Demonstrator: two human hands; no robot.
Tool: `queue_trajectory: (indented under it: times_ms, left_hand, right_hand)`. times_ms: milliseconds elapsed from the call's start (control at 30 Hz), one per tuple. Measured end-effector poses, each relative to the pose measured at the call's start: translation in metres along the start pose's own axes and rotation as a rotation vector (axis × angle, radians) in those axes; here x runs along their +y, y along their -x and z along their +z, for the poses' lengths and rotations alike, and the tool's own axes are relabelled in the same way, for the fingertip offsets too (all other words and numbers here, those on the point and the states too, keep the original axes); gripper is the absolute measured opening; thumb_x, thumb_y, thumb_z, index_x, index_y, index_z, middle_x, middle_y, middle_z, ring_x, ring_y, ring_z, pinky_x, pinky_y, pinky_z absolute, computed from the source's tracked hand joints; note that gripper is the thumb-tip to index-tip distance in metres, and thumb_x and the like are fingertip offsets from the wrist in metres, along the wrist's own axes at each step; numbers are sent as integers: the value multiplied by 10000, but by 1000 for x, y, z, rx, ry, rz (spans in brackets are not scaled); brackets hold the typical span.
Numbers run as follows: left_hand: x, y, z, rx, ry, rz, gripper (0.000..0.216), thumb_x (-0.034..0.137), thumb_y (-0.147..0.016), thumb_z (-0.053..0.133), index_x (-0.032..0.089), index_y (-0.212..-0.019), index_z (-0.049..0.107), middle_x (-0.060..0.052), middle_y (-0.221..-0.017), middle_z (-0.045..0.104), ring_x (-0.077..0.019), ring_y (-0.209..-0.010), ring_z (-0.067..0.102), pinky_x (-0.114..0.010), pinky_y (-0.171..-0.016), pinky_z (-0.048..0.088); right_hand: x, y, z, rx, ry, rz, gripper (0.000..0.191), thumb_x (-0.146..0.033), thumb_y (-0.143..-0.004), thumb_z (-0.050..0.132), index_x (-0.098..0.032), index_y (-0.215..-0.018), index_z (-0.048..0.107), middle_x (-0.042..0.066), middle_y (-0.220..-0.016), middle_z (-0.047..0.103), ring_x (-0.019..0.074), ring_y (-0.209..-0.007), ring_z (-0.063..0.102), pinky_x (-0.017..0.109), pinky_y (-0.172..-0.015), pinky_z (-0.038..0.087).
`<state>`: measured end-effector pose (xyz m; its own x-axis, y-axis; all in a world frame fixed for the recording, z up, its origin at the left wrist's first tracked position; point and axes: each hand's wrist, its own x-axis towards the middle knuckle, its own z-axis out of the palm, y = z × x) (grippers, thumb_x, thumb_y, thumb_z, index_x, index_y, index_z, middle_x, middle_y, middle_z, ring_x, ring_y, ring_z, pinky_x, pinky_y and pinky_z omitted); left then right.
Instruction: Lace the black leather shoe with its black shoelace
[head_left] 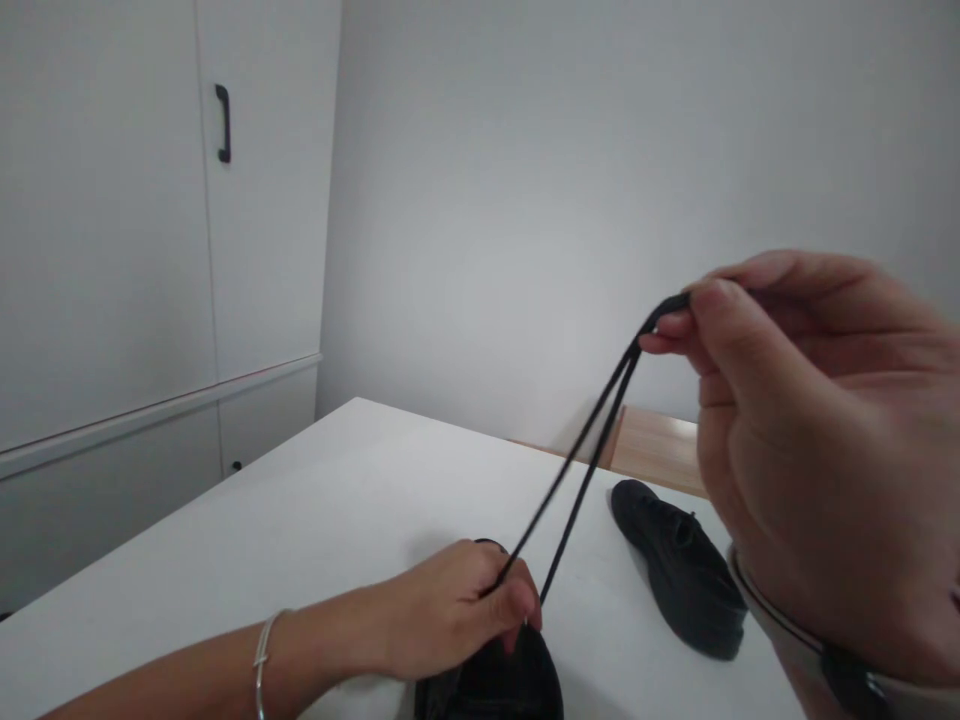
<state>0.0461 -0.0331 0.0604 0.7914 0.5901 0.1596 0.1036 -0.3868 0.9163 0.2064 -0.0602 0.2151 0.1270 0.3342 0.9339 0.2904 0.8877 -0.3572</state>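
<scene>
A black shoe (495, 685) sits at the near edge of the white table (322, 520). My left hand (457, 610) rests on top of it, fingers closed and pinching one strand of its black shoelace (592, 440). My right hand (810, 440) is raised close to the camera, fingers pinched on the two lace ends, which run taut down to the shoe. A silver bangle circles my left wrist. A second black shoe (679, 570) lies on the table to the right, untouched.
White cabinet doors with a black handle (223, 123) stand at the left. A plain white wall is behind the table. A wooden surface (652, 450) shows beyond the table's far edge.
</scene>
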Motion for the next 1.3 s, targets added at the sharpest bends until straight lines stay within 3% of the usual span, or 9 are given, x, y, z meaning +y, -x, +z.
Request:
queue_trajectory:
  times_ms: [100, 167, 533, 733, 833, 967, 1033, 1133, 1300]
  left_hand:
    - [-9, -5, 12, 67, 28, -126, 610, 687, -660, 781, 187, -976, 631, 34, -709, 524, -132, -636, 458, -234, -547, 347]
    - [-15, -11, 16, 136, 39, -157, 623, 507, -583, 897, 210, -1024, 571, 60, -697, 518, -128, -624, 466, -223, -528, 344]
    - [-53, -61, -5, 299, -38, -140, 669, 554, -471, 921, 183, -933, 610, 10, -855, 635, -157, -755, 558, -255, -652, 410]
    - [-58, -75, -8, 389, -132, -185, 854, 561, -422, 936, 195, -1079, 530, 18, -842, 617, -182, -763, 552, -283, -675, 424]
    - [-38, -70, -11, 547, -185, -68, 873, 514, -470, 944, 215, -1144, 477, -39, -1039, 594, -208, -893, 545, -316, -787, 452]
    - [26, -55, -16, 894, -363, 446, 380, 412, -774, 810, 208, -929, 529, -12, -888, 574, -167, -805, 528, -290, -770, 449]
    - [61, -53, -18, 872, -446, 632, 215, 331, -858, 746, 197, -909, 586, 23, -756, 559, -123, -662, 498, -253, -670, 436]
    - [97, -59, -22, 837, -496, 683, 175, 309, -896, 711, 175, -942, 609, 57, -663, 557, -80, -535, 472, -221, -579, 414]
    - [114, -73, -32, 878, -801, 717, 207, 280, -902, 686, 166, -788, 556, 55, -614, 561, -88, -527, 519, -215, -525, 364]
  right_hand:
    - [8, -13, 12, 68, -51, -64, 83, -123, -861, 685, -204, -870, 668, -9, -783, 636, 150, -713, 674, 318, -686, 566]
    - [17, -21, 17, 79, -79, -98, 94, -106, -850, 681, -198, -848, 662, -14, -758, 624, 152, -694, 669, 334, -689, 575]
    - [32, -38, 25, 130, -109, -122, 139, -92, -861, 672, -223, -823, 643, -4, -738, 620, 165, -684, 655, 375, -718, 596]
    - [36, -37, 23, 156, -103, -154, 115, -92, -862, 650, -205, -845, 629, -19, -756, 618, 134, -687, 663, 320, -705, 594]
    - [39, -37, 15, 166, -82, -145, 106, -88, -836, 666, -189, -836, 631, -37, -730, 616, 117, -658, 664, 298, -688, 595]
    - [35, -32, 7, 165, -78, -119, 110, -77, -821, 664, -182, -810, 633, -49, -704, 616, 109, -643, 670, 281, -669, 595]
    - [28, -26, 7, 151, -78, -117, 130, -53, -823, 643, -182, -807, 627, -48, -705, 617, 108, -652, 676, 277, -671, 594]
    - [16, -16, 9, 111, -70, -106, 172, -35, -840, 608, -204, -815, 619, -50, -735, 610, 99, -688, 680, 255, -679, 587]
    - [10, -8, 5, 76, -99, 4, 166, -92, -870, 610, -243, -802, 595, -43, -790, 596, 120, -759, 693, 285, -750, 592]
